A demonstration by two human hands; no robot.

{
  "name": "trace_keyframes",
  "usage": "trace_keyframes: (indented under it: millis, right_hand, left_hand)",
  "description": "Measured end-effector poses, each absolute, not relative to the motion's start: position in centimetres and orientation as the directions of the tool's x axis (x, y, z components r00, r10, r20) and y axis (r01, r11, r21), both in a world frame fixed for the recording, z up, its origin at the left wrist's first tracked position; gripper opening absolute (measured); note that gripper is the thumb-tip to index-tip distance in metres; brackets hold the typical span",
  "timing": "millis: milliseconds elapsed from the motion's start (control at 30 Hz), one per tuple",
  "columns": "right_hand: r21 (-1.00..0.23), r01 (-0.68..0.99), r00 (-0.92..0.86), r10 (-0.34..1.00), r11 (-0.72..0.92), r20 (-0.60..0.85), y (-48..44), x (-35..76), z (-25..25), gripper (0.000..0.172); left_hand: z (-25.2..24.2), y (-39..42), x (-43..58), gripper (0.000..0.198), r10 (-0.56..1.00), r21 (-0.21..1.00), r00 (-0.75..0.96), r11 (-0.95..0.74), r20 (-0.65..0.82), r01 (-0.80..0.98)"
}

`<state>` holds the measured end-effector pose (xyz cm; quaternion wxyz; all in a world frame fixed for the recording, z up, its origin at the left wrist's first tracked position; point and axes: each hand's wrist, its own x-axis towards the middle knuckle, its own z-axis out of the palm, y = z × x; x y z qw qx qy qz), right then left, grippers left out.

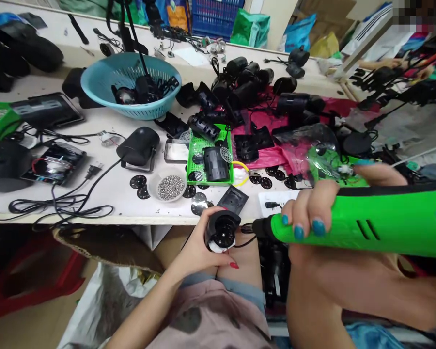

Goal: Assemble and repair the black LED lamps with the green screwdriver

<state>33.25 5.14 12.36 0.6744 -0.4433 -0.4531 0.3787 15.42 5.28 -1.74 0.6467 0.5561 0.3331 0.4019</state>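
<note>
Just a rounded black housing [222, 217], a dark disc [225, 236] inside.

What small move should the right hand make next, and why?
Perhaps bring the green tool to the open end of the black housing. The left hand holds that housing with this end facing the camera, and the right hand grips the tool, its tip pointing towards the housing.
</note>
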Motion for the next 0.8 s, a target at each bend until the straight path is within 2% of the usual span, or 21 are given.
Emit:
trace_keyframes:
  millis: [100, 200, 267, 367, 467, 633, 800]
  right_hand:
    - [-0.878, -0.274, 0.328, 0.896, 0.392, 0.298, 4.5, 32.4, 12.8, 0.038]
    - [-0.867, -0.408, 0.301, 0.939, 0.285, 0.167, 4.3, 31.4, 13.1, 0.058]
    - [-0.864, -0.443, 0.28, 0.953, 0.239, 0.12, 4.2, 30.9, 13.1, 0.063]
    - [-0.859, -0.458, 0.273, 0.956, 0.23, 0.111, 3.8, 30.6, 12.8, 0.066]
    - [-0.864, -0.428, 0.26, 0.951, 0.266, 0.164, 3.7, 30.7, 12.2, 0.065]
    - [-0.885, -0.343, 0.285, 0.933, 0.315, 0.222, 4.0, 31.0, 11.6, 0.064]
    - [-0.877, -0.342, 0.291, 0.925, 0.338, 0.244, 3.7, 30.6, 11.6, 0.069]
  left_hand:
    - [-1.5, 4.8, 15.7, 0.085, 0.867, 0.999, 0.497, -0.015, 0.033, -0.041]
    - [-1.4, 4.2, 15.9, 0.074, 0.868, 0.995, 0.496, -0.074, 0.03, 0.068]
    - [-1.4, 3.9, 15.9, 0.072, 0.875, 0.992, 0.483, -0.093, 0.038, 0.091]
    - [-1.3, 3.6, 15.8, 0.072, 0.882, 0.986, 0.467, -0.126, 0.059, 0.114]
    - [-1.2, 3.5, 15.8, 0.072, 0.881, 0.98, 0.467, -0.156, 0.08, 0.126]
    - [-1.0, 3.3, 16.1, 0.067, 0.888, 0.984, 0.449, -0.156, 0.103, 0.083]
    - [-1.0, 3.1, 16.4, 0.066, 0.888, 0.987, 0.445, -0.156, 0.117, 0.05]
